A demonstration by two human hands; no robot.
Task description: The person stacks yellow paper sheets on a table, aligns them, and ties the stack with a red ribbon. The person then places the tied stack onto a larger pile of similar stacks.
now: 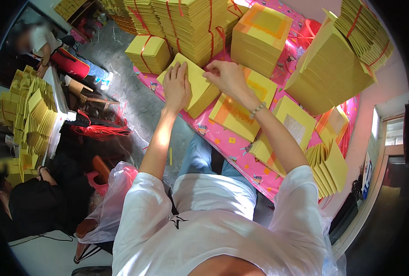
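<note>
Two of our bare arms reach forward, the left hand (177,89) laid palm down with fingers slightly spread on one yellow paper stack (200,86), the right hand (230,79) curled at that stack's right edge, though we cannot tell whether it pinches a sheet. Just beyond our left hand sits one small red-tied bundle (147,54); beyond our right stands one tall block (260,41), and below our right wrist and forearm lie two orange-marked stacks (233,111).
</note>
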